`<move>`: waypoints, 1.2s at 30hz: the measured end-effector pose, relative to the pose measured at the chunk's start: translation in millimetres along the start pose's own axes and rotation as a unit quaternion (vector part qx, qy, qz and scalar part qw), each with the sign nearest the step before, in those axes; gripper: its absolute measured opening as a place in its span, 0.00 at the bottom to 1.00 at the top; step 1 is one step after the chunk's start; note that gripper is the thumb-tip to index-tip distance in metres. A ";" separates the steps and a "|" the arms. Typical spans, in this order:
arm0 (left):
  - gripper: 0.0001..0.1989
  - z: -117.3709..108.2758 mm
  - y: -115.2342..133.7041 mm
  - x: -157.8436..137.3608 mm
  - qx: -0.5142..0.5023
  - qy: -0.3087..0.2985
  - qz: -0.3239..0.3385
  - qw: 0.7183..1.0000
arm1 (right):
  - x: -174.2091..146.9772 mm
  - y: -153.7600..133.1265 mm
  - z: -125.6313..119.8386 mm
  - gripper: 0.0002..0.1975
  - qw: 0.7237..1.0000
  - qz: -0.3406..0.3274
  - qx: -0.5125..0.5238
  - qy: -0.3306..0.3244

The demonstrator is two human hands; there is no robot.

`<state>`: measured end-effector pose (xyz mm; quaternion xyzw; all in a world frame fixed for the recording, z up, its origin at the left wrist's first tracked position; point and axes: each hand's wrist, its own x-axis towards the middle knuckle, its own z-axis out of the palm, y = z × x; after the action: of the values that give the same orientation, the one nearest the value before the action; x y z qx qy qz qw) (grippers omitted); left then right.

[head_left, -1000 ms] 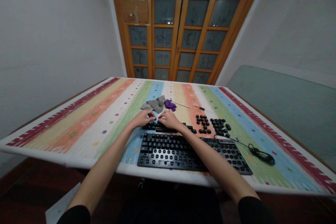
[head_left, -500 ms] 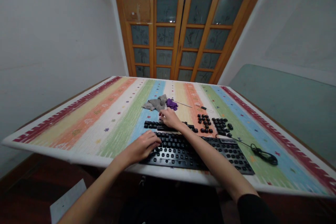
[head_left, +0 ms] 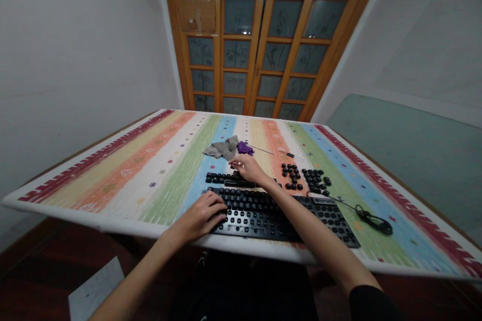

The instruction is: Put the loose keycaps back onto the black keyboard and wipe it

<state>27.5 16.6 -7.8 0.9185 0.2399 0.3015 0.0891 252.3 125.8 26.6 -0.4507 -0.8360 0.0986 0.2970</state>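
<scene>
A black keyboard [head_left: 256, 230] lies along the near table edge, with keycaps on its upper rows and bare key stems on its lower rows. My left hand [head_left: 205, 213] rests over the keyboard's left end, its fingers curled together on it. Just beyond the keyboard, a row of loose black keycaps [head_left: 216, 177] and a long spacebar [head_left: 239, 184] lie on the cloth. Above them hovers my right hand [head_left: 249, 168], fingers pinched, with a small dark keycap [head_left: 231, 166] at the tips. My right forearm crosses over the keyboard and hides part of it.
Loose keycaps [head_left: 316, 180] sit in groups on the right. Farther back are a grey cloth [head_left: 224, 148], a purple cloth [head_left: 245, 148], a thin rod [head_left: 262, 149] and a small black-handled wire tool [head_left: 290, 155]. The coiled cable [head_left: 374, 220] lies at right on the striped tablecloth [head_left: 150, 170].
My left hand has shifted slightly left and toward me on the keyboard. My right hand has moved a little right, its fingers now stretched leftward over the loose keycaps.
</scene>
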 end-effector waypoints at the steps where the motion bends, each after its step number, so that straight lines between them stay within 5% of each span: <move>1: 0.07 -0.8 0.0 -0.3 -0.003 0.002 -0.002 1.000 | -4.6 -1.8 -1.8 0.07 1.000 -0.003 0.011 -0.004; 7: 0.09 -2.3 -0.4 -2.2 -0.003 0.008 -0.009 1.000 | -57.8 -28.6 -10.3 0.07 0.992 -0.038 0.116 -0.036; 14: 0.11 -0.5 2.7 -1.7 0.030 0.010 0.004 1.000 | -110.8 -57.1 8.9 0.04 0.990 -0.130 0.043 -0.023; 19: 0.09 -0.1 4.1 -2.1 0.046 0.015 0.008 0.999 | -116.5 -55.2 24.0 0.05 0.982 -0.179 -0.054 0.001; 36: 0.10 -1.3 3.0 -2.2 0.066 0.013 0.020 0.998 | -113.5 -55.9 17.9 0.06 0.967 -0.219 -0.126 0.022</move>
<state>26.4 12.9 -7.0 0.9230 0.2425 0.2982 0.0191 250.3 3.4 -9.9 -0.2924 -0.9134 -0.0849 0.2703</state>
